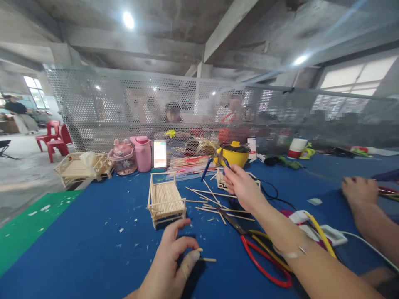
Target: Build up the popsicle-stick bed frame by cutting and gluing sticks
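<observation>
Near centre, the left hand (177,253) pinches thumb and forefinger shut on a short pale wooden stick (208,260); just beyond, to the left, stands a small pale stick-built frame (166,197); farther right, the right hand (241,185) grips blue-handled metal pliers (220,157), handles spread; the step seems to be stick preparation; bringing tool to stick would call for a steady pinch.
</observation>
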`<state>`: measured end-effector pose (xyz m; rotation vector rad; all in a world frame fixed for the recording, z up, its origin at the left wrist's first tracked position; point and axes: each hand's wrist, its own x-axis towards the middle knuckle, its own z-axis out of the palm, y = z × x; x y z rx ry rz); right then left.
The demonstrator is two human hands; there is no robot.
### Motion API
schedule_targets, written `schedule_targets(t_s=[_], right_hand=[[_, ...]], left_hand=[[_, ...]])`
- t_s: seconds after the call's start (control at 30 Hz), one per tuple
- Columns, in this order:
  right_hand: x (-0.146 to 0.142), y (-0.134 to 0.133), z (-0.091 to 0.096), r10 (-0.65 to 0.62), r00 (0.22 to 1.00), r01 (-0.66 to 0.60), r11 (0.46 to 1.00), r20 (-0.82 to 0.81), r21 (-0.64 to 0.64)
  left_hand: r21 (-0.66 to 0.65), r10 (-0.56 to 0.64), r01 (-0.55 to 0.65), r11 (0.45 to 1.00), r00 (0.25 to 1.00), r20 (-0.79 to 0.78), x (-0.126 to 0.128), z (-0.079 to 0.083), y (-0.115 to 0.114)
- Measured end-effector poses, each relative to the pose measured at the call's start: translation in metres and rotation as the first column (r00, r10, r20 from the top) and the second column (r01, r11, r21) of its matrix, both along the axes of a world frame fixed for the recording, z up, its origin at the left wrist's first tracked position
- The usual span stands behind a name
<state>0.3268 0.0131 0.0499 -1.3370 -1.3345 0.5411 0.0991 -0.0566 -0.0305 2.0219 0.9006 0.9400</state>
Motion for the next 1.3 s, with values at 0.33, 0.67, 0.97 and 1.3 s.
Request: schedule_targets(t_s=[0.33, 0.67, 0.97, 1.3], right_hand=[[-0.067, -0.124, -0.043, 0.218, 0.633, -0.317, 0.948, -0.743, 0.008], [-0.048, -0.123, -0.053, 0.452, 0.466, -0.621, 0.779, -0.761, 0.083], [0.000, -0.141, -0.051, 0.298, 0.773, -0.005, 0.886, 0.560, -0.464], [-0.008, -0.144, -0.078, 0.276, 0.621, -0.031, 0.944, 0.733, -0.329]], left_hand=[[-0.114, -0.196, 0.208, 0.972, 0.975, 0.107, 0.015, 0.021, -0.023], [-0.240, -0.202, 0.310, 0.920, 0.900, 0.387, 0.017, 0.011, -0.033], [-0.724, 0.335, 0.144, 0.675, 0.814, 0.474, 0.019, 0.008, -0.013], [-0.717, 0.326, 0.106, 0.689, 0.838, 0.437, 0.019, 0.010, -0.014]])
